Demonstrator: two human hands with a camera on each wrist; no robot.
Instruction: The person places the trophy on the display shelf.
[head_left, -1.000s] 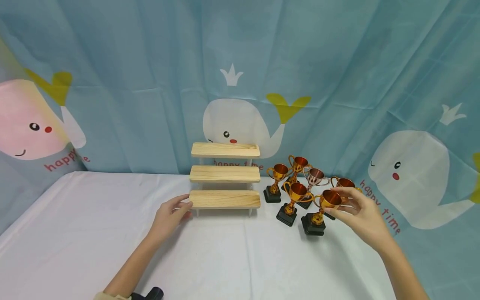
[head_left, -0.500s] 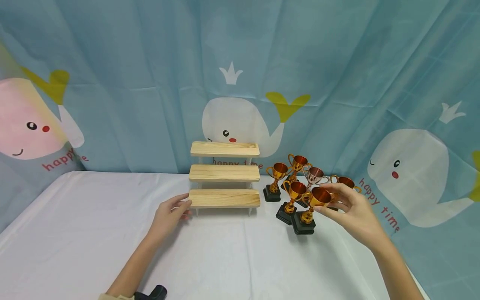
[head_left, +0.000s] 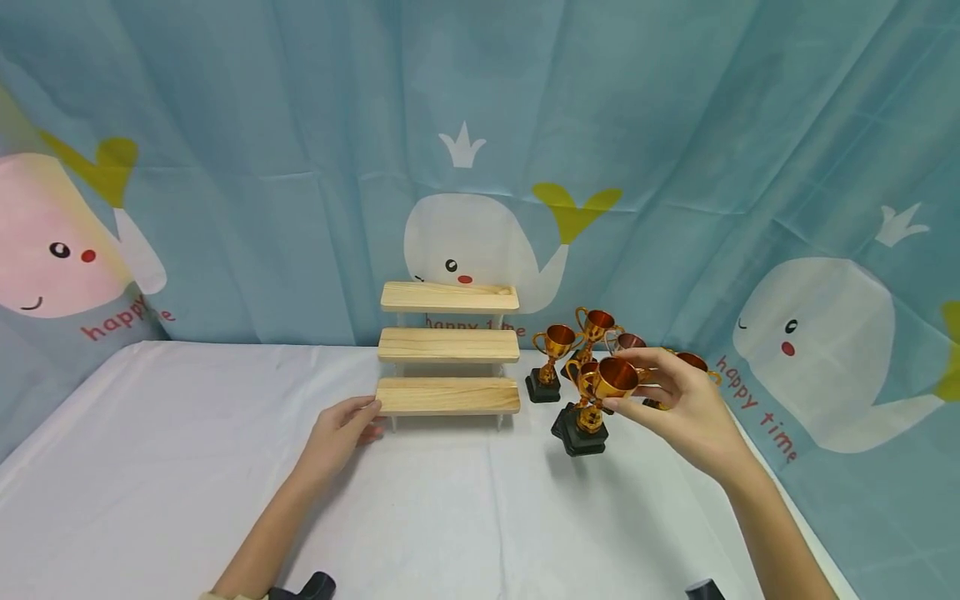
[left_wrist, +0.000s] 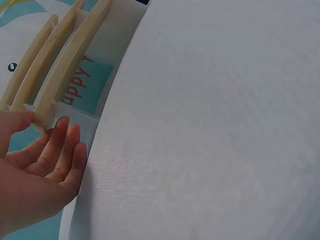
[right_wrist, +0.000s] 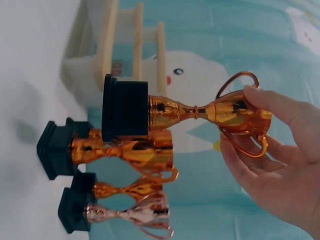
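A gold trophy cup [head_left: 617,380] on a black square base is gripped by my right hand [head_left: 686,412], thumb and fingers around its bowl. In the right wrist view, the held trophy [right_wrist: 235,112] has its base clear of the cloth. My left hand [head_left: 330,442] pinches the left end of the lowest step of a three-tier wooden display stand [head_left: 448,395]. The left wrist view has the thumb [left_wrist: 20,121] against the end of the wooden board [left_wrist: 75,60] and the fingers curled below. Behind the held trophy another gold trophy [head_left: 573,372] is partly hidden.
Several more trophies stand right of the stand: a gold one [head_left: 556,343], another gold one [head_left: 597,323] at the back, a rose-coloured one [head_left: 628,341] and a gold one [head_left: 692,361] behind my right hand. White cloth [head_left: 420,517] covers the table; a whale-print curtain [head_left: 300,250] hangs behind.
My right hand has carried the gold trophy leftward and up, so it now overlaps the trophy behind it. The left hand stays at the stand's lowest step.
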